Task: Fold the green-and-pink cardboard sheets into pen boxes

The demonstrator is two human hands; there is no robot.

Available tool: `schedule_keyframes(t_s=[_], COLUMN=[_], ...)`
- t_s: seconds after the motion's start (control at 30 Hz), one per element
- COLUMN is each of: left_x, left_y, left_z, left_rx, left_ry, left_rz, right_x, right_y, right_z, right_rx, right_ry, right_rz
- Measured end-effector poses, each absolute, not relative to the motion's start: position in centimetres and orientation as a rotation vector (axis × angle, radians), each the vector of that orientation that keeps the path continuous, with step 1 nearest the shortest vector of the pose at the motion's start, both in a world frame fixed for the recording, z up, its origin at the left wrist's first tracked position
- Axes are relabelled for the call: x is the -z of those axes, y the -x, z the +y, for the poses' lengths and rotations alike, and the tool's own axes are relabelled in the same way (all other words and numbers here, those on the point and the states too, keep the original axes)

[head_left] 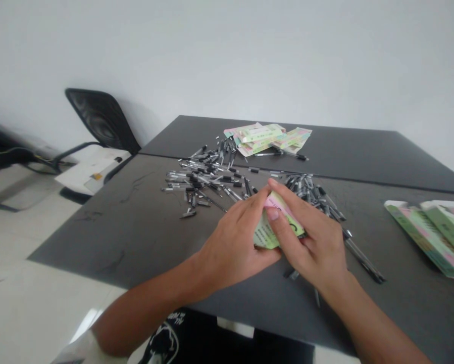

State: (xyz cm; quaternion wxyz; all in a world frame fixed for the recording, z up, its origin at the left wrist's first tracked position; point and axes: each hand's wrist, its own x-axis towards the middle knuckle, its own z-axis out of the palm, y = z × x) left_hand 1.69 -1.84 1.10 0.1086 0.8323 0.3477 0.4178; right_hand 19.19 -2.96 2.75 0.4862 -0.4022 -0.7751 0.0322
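1. The table (128, 222) fills the middle of the frame; a careless sideways sweep could push things lying on it over an edge.
2. A wide heap of pens (206, 177) lies left of centre, and a second heap (310, 194) sits right of centre, beyond the hands. Both are loose and crisscrossed, so a knock could scatter or mix them.
3. Piled boxes (262, 134) at upper centre and more boxes (416, 222) at the right edge overlap untidily; a bump could make them slide.
4. The left hand (230, 237) and right hand (321, 247) close together around one small box (266, 230) at the centre, right thumb pressing its printed face. Uneven pressure could let it slip; too much could crease it. Fingers hide its ends, so I cannot tell whether anything could drop out.
5. Stray pens (365, 260) at lower right could roll if brushed.
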Motion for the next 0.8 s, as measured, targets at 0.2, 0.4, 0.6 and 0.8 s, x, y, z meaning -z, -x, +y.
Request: schedule_keyframes(t_s=[0.2,0.4,0.6,0.8], left_x=[-0.8,-0.8,-1.5,-1.8], left_y=[-1.8,-2.0,-1.6,-1.4], left_z=[-1.7,-1.9,-1.7,-1.7], left_rx=[-1.247,-1.237,-1.195,-1.245], left_ry=[-2.478,-2.578,-2.619,-2.667], left_rz=[1.061,1.006,1.018,0.981], right_x=[-2.5,-2.9,-3.1,-3.2], right_y=[-19.2,-19.3,-19.3,-19.4], right_z=[-2.9,-3.2,-3.3,-3.4], right_rx=[-0.172,-0.121,-0.04,-0.03], right_ry=[1.086,1.06,1.035,1.033], right_rz=[-1.794,-1.826,-1.897,-1.896])
